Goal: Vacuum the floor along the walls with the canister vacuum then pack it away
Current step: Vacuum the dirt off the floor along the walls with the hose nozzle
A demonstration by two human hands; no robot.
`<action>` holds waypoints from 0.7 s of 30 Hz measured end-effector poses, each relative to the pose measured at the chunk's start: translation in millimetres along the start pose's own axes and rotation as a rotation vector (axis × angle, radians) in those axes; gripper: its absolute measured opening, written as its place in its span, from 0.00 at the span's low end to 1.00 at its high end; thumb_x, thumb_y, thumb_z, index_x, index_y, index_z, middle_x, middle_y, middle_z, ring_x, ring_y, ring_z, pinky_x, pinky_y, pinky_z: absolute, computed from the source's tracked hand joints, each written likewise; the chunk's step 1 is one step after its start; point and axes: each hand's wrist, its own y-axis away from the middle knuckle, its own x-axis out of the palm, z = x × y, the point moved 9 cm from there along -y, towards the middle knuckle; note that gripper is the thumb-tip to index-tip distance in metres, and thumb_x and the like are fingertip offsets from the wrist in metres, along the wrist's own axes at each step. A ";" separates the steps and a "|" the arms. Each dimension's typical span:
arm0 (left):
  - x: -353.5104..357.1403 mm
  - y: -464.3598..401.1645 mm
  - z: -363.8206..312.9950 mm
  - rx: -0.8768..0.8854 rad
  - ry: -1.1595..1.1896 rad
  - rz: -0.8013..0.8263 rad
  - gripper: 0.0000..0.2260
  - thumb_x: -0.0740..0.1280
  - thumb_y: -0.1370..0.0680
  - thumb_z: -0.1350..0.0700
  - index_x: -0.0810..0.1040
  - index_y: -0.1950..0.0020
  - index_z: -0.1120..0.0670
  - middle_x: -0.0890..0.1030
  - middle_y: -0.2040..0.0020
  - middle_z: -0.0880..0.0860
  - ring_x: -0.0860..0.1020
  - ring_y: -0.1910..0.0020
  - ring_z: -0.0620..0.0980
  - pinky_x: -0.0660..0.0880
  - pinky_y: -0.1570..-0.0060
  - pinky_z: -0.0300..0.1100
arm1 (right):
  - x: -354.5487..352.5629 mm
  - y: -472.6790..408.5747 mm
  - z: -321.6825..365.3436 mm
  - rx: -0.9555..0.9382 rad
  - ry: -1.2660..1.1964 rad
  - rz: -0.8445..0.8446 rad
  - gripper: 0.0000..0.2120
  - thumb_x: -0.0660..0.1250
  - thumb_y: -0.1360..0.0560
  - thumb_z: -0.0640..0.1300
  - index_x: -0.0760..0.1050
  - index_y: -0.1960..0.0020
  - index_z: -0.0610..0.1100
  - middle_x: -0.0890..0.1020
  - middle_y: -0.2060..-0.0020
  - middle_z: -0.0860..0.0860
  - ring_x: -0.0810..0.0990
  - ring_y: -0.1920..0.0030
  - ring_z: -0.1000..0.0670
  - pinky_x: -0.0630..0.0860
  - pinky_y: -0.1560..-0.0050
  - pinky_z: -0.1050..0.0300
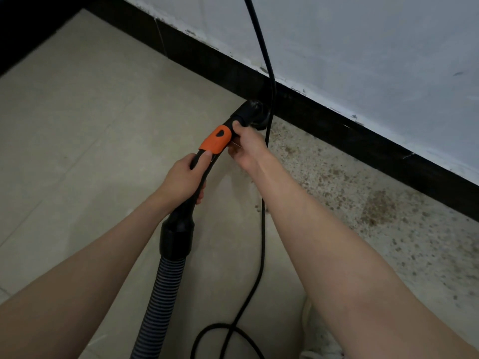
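While the left hand [181,177] grips the curved black vacuum handle [204,161] below its orange sleeve [215,141], the right hand [246,146] grasps the handle just above it. The nozzle [250,114] sits against the black skirting [363,130], beside brown debris [373,208] on the tiled floor [77,125]; a power cord [263,229] hangs alongside the ribbed hose [160,294].

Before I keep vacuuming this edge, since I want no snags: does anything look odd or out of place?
Yes. The black power cord hangs down the wall and crosses right beside the nozzle, where it could snag. Brown debris is scattered on the floor along the baseboard, not yet vacuumed.
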 end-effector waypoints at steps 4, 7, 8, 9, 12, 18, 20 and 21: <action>-3.2 -6.5 -0.6 -0.016 -0.006 0.003 0.15 0.59 0.20 0.44 0.71 0.57 0.55 0.74 0.71 0.55 0.73 0.78 0.49 0.72 0.77 0.41 | 2.0 -3.5 0.7 -0.012 -0.010 -0.007 0.09 0.62 0.19 0.38 0.72 0.58 0.43 0.77 0.63 0.48 0.74 0.66 0.52 0.68 0.67 0.60; -8.0 -11.4 -6.3 -0.009 -0.018 0.025 0.15 0.60 0.20 0.44 0.71 0.58 0.55 0.73 0.71 0.55 0.72 0.80 0.48 0.70 0.79 0.39 | 2.5 -3.3 1.7 -0.010 -0.039 -0.015 0.08 0.62 0.19 0.39 0.71 0.58 0.43 0.78 0.60 0.47 0.75 0.64 0.51 0.69 0.65 0.60; -9.2 -12.3 -9.2 0.001 -0.030 0.032 0.15 0.60 0.20 0.45 0.71 0.58 0.55 0.73 0.71 0.55 0.72 0.80 0.48 0.70 0.80 0.39 | 2.0 -3.4 2.4 -0.010 -0.053 -0.017 0.08 0.62 0.19 0.39 0.71 0.57 0.43 0.79 0.58 0.45 0.75 0.64 0.51 0.69 0.64 0.59; -9.9 -12.8 -12.2 0.011 -0.041 0.040 0.15 0.60 0.20 0.45 0.70 0.59 0.55 0.73 0.71 0.55 0.71 0.80 0.48 0.70 0.80 0.39 | 1.4 -3.1 3.1 -0.010 -0.063 -0.020 0.08 0.62 0.19 0.39 0.71 0.57 0.43 0.80 0.54 0.44 0.75 0.63 0.50 0.69 0.63 0.59; -8.6 -12.1 -16.8 0.026 -0.058 0.065 0.15 0.60 0.20 0.45 0.70 0.59 0.55 0.73 0.71 0.56 0.71 0.80 0.48 0.70 0.80 0.38 | -1.3 -1.6 2.7 -0.011 -0.106 -0.034 0.08 0.62 0.19 0.39 0.71 0.57 0.43 0.80 0.55 0.43 0.74 0.64 0.50 0.69 0.63 0.59; -4.2 -11.6 -22.7 0.025 -0.061 0.108 0.16 0.60 0.20 0.45 0.70 0.60 0.55 0.72 0.72 0.55 0.71 0.80 0.49 0.70 0.79 0.39 | -9.8 1.0 4.8 -0.027 -0.134 -0.063 0.08 0.63 0.19 0.40 0.71 0.58 0.42 0.78 0.58 0.45 0.74 0.64 0.51 0.69 0.63 0.59; -3.3 -11.8 -23.9 0.025 -0.072 0.120 0.16 0.60 0.20 0.44 0.70 0.59 0.55 0.73 0.71 0.55 0.71 0.79 0.49 0.70 0.79 0.39 | -11.2 2.4 4.9 -0.025 -0.136 -0.062 0.08 0.63 0.19 0.40 0.71 0.58 0.42 0.77 0.62 0.46 0.74 0.64 0.51 0.69 0.64 0.59; -3.1 -11.8 -24.0 0.023 -0.079 0.123 0.16 0.60 0.20 0.44 0.70 0.59 0.55 0.73 0.71 0.55 0.72 0.79 0.49 0.70 0.79 0.39 | -11.5 3.0 4.8 -0.023 -0.141 -0.060 0.08 0.63 0.19 0.40 0.72 0.58 0.42 0.77 0.62 0.46 0.74 0.64 0.51 0.69 0.64 0.59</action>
